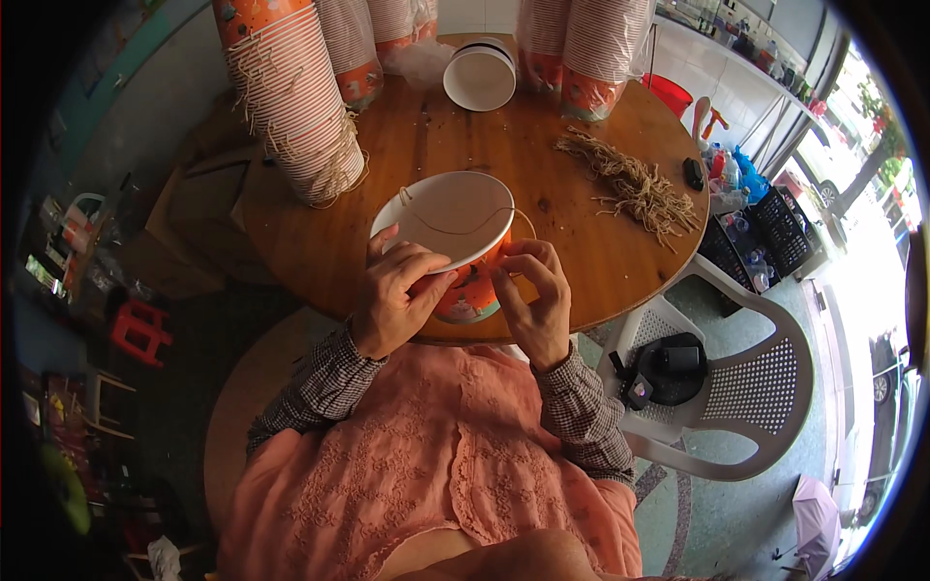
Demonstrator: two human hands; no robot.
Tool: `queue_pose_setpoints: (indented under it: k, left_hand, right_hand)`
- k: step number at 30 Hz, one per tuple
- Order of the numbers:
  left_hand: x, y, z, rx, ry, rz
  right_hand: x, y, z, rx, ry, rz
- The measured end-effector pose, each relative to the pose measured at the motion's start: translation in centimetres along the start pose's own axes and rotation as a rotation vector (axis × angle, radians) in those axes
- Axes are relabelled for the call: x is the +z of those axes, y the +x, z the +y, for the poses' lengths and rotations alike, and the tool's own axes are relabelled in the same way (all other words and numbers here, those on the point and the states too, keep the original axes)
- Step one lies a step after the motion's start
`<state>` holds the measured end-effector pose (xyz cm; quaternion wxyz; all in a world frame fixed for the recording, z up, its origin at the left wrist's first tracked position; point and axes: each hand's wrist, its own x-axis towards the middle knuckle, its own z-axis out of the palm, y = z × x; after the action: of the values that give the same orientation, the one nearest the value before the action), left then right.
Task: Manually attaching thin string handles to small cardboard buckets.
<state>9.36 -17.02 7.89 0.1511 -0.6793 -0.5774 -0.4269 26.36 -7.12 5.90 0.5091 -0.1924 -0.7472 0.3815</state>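
An orange paper bucket [469, 293] with a white rim and white inside is tilted toward me over the near edge of the table. My left hand [399, 295] grips its rim, thumb outside on the near left. A thin tan string [448, 230] hangs across the mouth from the left inner wall and loops over the right rim. At the bucket's right side, my right hand [539, 298] pinches this string close to the wall; its fingertips partly hide the end.
On the round wooden table [407, 145], a tall stack of stringed buckets [295, 107] leans at left. Bagged bucket stacks [603, 53] and loose white-lined buckets [480, 79] stand behind. A bundle of strings [635, 184] lies right, near a small black object [694, 173]. A plastic chair [751, 382] is beside me.
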Motion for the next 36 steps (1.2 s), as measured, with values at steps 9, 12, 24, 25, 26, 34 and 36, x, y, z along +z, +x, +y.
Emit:
queue_pose_setpoints:
  k: [9, 12, 24, 25, 26, 34, 36]
  left_hand:
    - [-0.1, 0.1, 0.7, 0.001, 0.013, -0.033]
    - [0.0, 0.1, 0.6, 0.006, 0.017, -0.037]
    - [0.3, -0.5, 1.2, 0.031, 0.032, -0.044]
    - [0.4, -0.6, 1.2, 0.031, 0.037, -0.049]
    - [0.4, -0.5, 1.2, 0.031, 0.037, -0.049]
    - [0.4, -0.3, 1.5, 0.061, 0.042, -0.082]
    - [0.1, 0.1, 1.9, 0.049, 0.042, -0.112]
  right_hand:
    - [0.0, -0.1, 0.2, 0.042, 0.039, 0.005]
    - [0.2, -0.2, 0.4, 0.058, 0.041, 0.018]
    - [0.4, -0.6, 0.4, -0.012, -0.071, 0.055]
    - [0.4, -0.7, 0.4, -0.016, -0.080, 0.051]
    - [0.4, -0.7, 0.4, -0.019, -0.089, 0.047]
    - [0.3, -1.1, 0.4, 0.011, -0.076, 0.021]
    - [0.2, -1.0, 0.6, 0.028, -0.068, 0.009]
